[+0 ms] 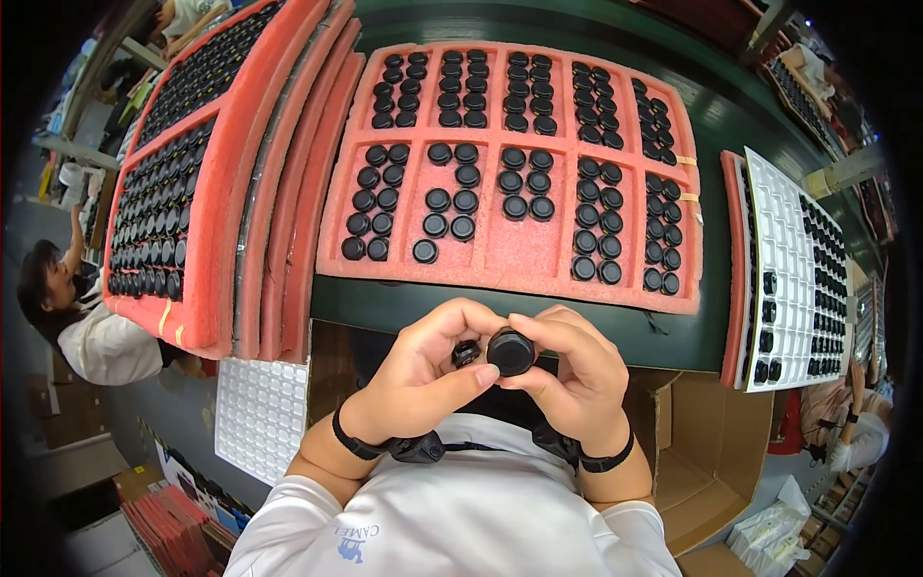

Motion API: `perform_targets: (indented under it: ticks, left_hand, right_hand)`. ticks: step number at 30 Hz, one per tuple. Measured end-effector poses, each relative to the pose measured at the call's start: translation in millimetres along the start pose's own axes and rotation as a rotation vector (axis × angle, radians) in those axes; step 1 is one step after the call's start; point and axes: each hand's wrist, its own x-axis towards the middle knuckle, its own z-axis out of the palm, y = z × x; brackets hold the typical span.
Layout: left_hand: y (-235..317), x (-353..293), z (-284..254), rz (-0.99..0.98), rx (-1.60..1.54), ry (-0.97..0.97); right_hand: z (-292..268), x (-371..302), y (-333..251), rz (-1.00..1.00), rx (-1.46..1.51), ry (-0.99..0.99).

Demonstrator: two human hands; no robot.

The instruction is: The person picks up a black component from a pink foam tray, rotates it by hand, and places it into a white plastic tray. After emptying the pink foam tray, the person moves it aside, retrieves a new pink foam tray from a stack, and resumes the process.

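In front of my chest, my left hand [423, 373] and my right hand [575, 375] meet around a black round knob-like part [511, 353]. Its flat dark face is turned up, with my left thumb on its lower edge. My right thumb and fingers pinch its right side. A second, smaller-looking black round part [465, 353] sits within my left fingers, partly hidden by them. Just beyond my hands lies a pink foam tray [413, 273] with compartments of similar black round parts [462, 227]. Two front compartments hold fewer parts than the others.
Upright-leaning pink foam trays [226, 279] full of black parts stand at left. A white moulded tray [786, 202], partly filled, sits at right on the dark green table [663, 338]. Below are an open cardboard box [707, 452] and another white tray [258, 409]. Other people work nearby.
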Motion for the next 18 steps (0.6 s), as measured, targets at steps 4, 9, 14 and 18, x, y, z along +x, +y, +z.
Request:
perform_targets:
  ticks: [4,9,14,18]
  left_hand:
    - [-5.5,-0.3,-1.5,0.032,0.019,0.030]
    - [-15.4,2.8,-5.5,0.114,0.153,0.042]
    - [-13.0,2.7,-1.7,0.154,0.222,0.099]
    - [-8.8,1.5,-1.9,0.057,0.000,0.073]
  right_hand:
    - [0.8,0.8,-1.0,-0.015,-0.014,-0.010]
    - [4.7,0.5,0.7,-0.096,-0.122,-0.030]
    - [2.8,-0.1,2.1,-0.095,-0.104,-0.053]
    - [1.0,-0.2,0.8,0.002,0.053,-0.006]
